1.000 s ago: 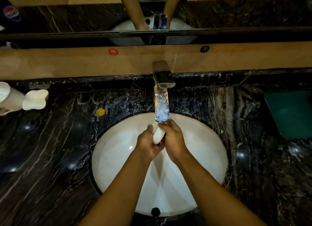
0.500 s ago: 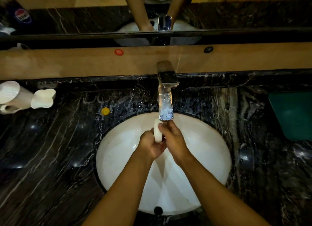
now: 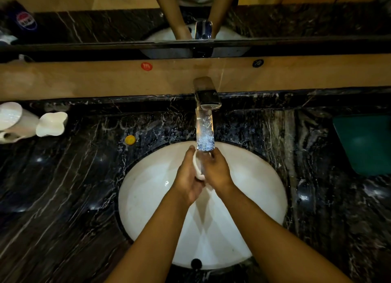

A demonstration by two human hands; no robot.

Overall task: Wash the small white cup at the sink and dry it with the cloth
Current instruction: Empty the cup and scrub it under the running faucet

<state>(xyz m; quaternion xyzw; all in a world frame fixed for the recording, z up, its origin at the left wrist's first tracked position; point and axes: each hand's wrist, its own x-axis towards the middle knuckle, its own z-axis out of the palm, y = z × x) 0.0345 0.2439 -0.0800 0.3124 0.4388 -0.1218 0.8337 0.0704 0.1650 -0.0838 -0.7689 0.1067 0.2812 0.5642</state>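
Note:
The small white cup (image 3: 197,168) is pressed between both hands over the white oval sink (image 3: 148,187), right under the running stream from the faucet (image 3: 207,98). My left hand (image 3: 188,177) wraps its left side, and my right hand (image 3: 215,170) covers its right side. Only a narrow strip of the cup shows between the palms. A folded teal cloth (image 3: 366,143) lies on the counter at the far right.
Dark marbled counter (image 3: 63,198) surrounds the basin. Two white ceramic pieces (image 3: 50,124) stand at the back left, a small yellow cap (image 3: 130,139) sits near the basin's rim. A wooden ledge and a mirror run behind the faucet.
Both hands have kept rubbing the cup under the stream; the cup has turned between the palms and shows less. The view has shifted slightly.

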